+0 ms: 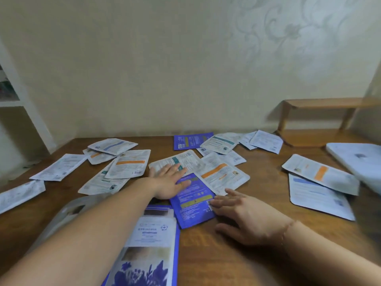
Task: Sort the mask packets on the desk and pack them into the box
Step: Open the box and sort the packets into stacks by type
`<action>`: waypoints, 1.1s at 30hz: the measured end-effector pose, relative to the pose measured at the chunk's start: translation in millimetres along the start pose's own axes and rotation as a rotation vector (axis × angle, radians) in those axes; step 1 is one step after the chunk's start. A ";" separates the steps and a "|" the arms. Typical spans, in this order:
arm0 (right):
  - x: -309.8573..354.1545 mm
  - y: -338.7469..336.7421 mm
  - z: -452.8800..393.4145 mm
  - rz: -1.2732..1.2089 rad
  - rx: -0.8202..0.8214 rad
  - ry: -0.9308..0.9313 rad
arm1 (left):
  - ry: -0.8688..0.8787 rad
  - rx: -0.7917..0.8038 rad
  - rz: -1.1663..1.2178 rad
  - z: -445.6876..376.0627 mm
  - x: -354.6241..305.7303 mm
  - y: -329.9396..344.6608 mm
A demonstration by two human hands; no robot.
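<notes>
Many flat, glossy mask packets [129, 164] lie scattered over a dark wood-grain worktop [257, 182]; most are white rectangles with orange, teal or blue bands. Left hand [168, 183] lies flat, fingers straight, across a white packet and a purple packet [192, 200] at centre; right hand [245, 215] rests beside it, fingers spread and relaxed, fingertips touching the purple packet's right edge, gripping nothing. Nearest the viewer sits a printed cardboard box [152, 240], purple-edged with a floral pattern.
</notes>
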State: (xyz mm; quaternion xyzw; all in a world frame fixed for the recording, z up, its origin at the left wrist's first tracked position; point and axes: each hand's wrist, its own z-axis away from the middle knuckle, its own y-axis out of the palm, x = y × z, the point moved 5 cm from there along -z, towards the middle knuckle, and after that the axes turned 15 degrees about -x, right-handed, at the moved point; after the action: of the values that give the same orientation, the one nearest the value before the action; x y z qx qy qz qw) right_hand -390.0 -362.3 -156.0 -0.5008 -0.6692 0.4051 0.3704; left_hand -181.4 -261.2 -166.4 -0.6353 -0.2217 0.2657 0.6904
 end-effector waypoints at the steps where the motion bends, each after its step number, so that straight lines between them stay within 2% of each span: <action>1: 0.0 -5.8 11.9 0.006 0.000 -0.004 | -0.028 -0.019 0.006 -3.7 3.2 0.9; 4: 0.0 -23.9 55.7 0.002 -0.022 -0.007 | -0.077 -0.056 -0.011 -9.3 5.4 2.7; 7: 1.4 -41.1 81.0 0.001 -0.074 0.055 | -0.038 -0.107 -0.006 -7.2 -6.8 -2.6; 9: 12.6 -43.3 80.5 0.054 -0.071 0.100 | 0.077 -0.196 0.007 -1.1 -23.7 -9.5; 11: 29.5 -31.4 73.9 0.059 0.007 0.192 | 0.238 -0.282 0.035 10.1 -44.5 -16.3; 13: 48.2 -13.6 75.7 0.113 0.006 0.178 | 0.414 -0.328 0.059 23.1 -67.0 -21.2; 15: 64.8 -7.4 86.4 0.164 -0.065 0.118 | 0.516 -0.316 0.082 37.8 -84.5 -22.3; 18: 80.5 -13.2 127.9 0.226 -0.276 0.026 | 0.624 -0.246 0.043 62.5 -101.6 -16.4; 22: 89.8 -22.1 163.4 0.301 -0.339 0.005 | 0.818 -0.198 -0.079 93.9 -121.5 -5.9; 24: 86.6 -29.7 166.2 0.281 -0.413 -0.012 | 0.833 -0.173 -0.083 99.6 -126.4 -3.5; 25: 86.0 -36.3 163.7 0.193 -0.461 0.018 | 0.815 -0.165 -0.046 100.5 -126.6 -4.2; 27: 77.7 -57.9 156.0 -0.161 -0.668 0.274 | 0.677 -0.090 0.250 102.5 -124.9 -12.0; 29: 56.0 -76.3 151.7 -0.479 -0.986 0.740 | 0.422 0.073 0.894 108.9 -122.1 -23.7; 30: 44.9 -75.5 147.7 -0.654 -1.066 0.978 | 0.261 0.156 1.285 110.1 -120.1 -28.1; 31: 34.0 -67.7 141.9 -0.877 -1.087 1.162 | 0.103 0.230 1.644 109.2 -117.4 -30.5; 32: 28.0 -60.3 131.4 -1.135 -1.071 1.280 | -0.015 0.253 1.887 107.1 -113.9 -30.3; 33: 25.1 -54.6 120.6 -1.344 -1.054 1.339 | -0.079 0.226 1.992 105.6 -111.6 -30.6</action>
State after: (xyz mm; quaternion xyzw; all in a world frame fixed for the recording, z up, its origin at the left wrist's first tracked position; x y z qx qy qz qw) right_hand -524.5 -367.9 -151.8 -0.2472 -0.5586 -0.5744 0.5449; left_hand -331.6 -255.0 -122.5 -0.4526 0.4150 0.7630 0.2017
